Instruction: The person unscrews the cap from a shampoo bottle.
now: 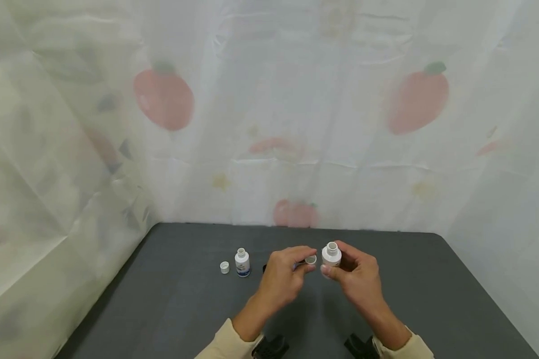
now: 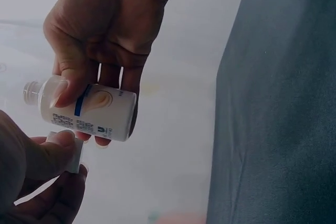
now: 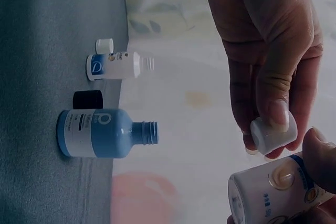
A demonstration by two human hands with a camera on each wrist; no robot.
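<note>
My left hand (image 1: 282,275) pinches a small white screw cap (image 3: 274,132) between thumb and fingers. Beside it, my right hand (image 1: 363,279) grips a white bottle (image 2: 89,109) by its body, thumb on one side and fingers on the other. This bottle has a blue mark and print on its label, and its threaded neck is uncovered. In the head view the bottle stands nearly upright, mouth toward the camera. Cap and bottle are a small gap apart, both raised above the dark table (image 1: 179,304).
Left of my hands stand an uncapped white bottle (image 1: 242,263) with a blue base and its white cap (image 1: 224,268). A blue uncapped bottle (image 3: 110,134) and a black cap (image 3: 87,99) are mostly behind my left hand in the head view. A fruit-printed curtain (image 1: 269,99) hangs behind.
</note>
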